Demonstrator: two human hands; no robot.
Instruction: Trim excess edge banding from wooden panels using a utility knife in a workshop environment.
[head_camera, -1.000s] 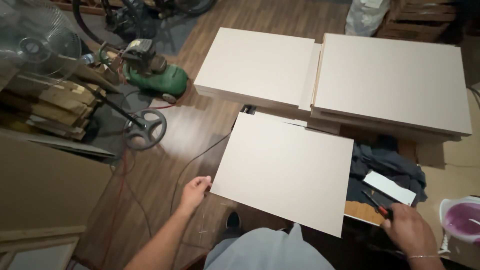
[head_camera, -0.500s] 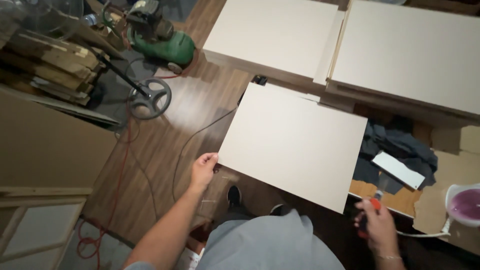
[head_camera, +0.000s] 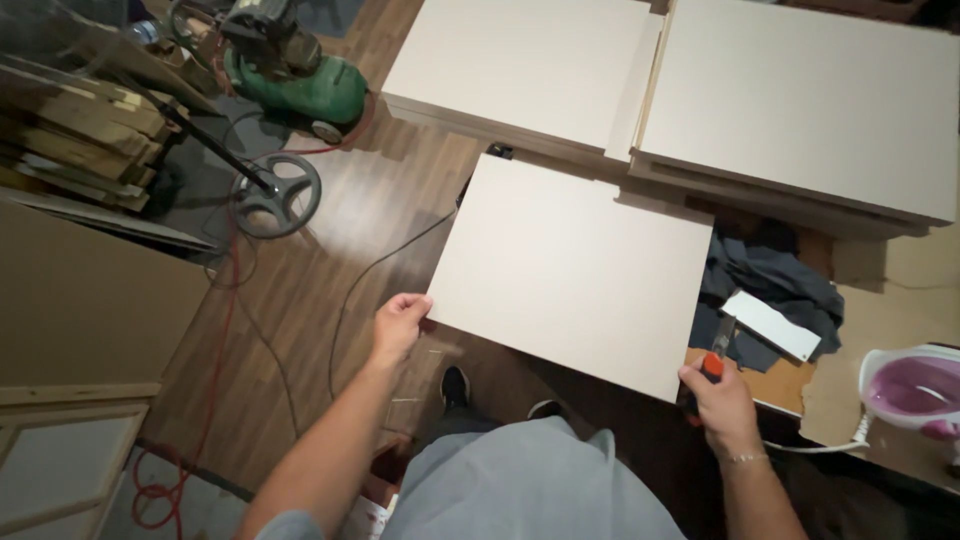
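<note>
A pale rectangular board (head_camera: 575, 270) fills the middle of the frame, held flat and slightly skewed above the wooden floor (head_camera: 390, 220). The left hand (head_camera: 400, 325) pinches its near left corner, fingers curled over the edge, which steadies that end. At the lower right, the right hand (head_camera: 722, 398) is closed around an orange-handled utility knife (head_camera: 716, 352), its blade end pointing up beside the board's near right corner; the hand seems to touch that corner as well, though the contact is hard to make out.

Above, in the upper middle and upper right, two larger panels of the same pale colour (head_camera: 520, 65) (head_camera: 800, 100) lie on low stacks, close at hand. Right of the board, dark cloth (head_camera: 775, 275) is bunched with a small white offcut (head_camera: 770, 325) resting on it. At the far right edge sits a white appliance with a purple inside (head_camera: 915, 385). In the upper left stand a green machine (head_camera: 295, 75) and stacked timber (head_camera: 60, 130), with cables (head_camera: 345, 300) trailing across the floor.
</note>
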